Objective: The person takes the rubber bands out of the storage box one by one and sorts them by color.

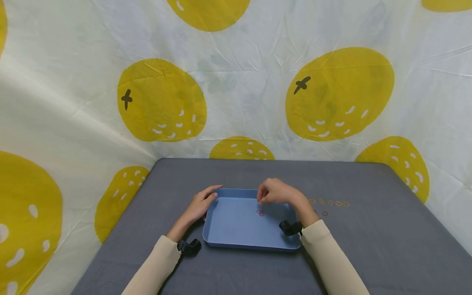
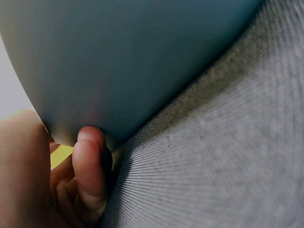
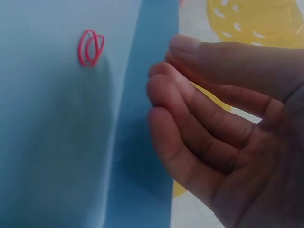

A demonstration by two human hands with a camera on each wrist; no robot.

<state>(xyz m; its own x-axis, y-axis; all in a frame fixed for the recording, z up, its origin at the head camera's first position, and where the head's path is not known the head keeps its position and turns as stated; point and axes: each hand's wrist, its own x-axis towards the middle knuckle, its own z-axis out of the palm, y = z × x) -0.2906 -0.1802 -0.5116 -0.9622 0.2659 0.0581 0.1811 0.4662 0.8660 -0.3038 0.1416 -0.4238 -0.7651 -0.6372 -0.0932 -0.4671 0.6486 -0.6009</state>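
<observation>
A shallow blue tray point(image 1: 236, 231) lies on the grey table. At its far left corner my left hand point(image 1: 199, 205) holds the rim, and in the left wrist view the curled fingers point(image 2: 89, 166) press against the tray's outer wall. Over the far right part of the tray hovers my right hand point(image 1: 277, 191), its fingers loosely bent. In the right wrist view nothing shows between thumb and fingertips. Red rubber bands point(image 1: 260, 213) lie overlapping on the tray floor, just below and left of the right hand; the right wrist view shows these red loops point(image 3: 90, 48) apart from the fingers.
Right of the tray, several yellow-orange bands point(image 1: 330, 203) form a row on the table point(image 1: 368, 246). Nearer, a red band point(image 1: 325, 213) lies beside another partly hidden by the right wrist. A white cloth with yellow fruit print point(image 1: 250, 102) hangs behind the table.
</observation>
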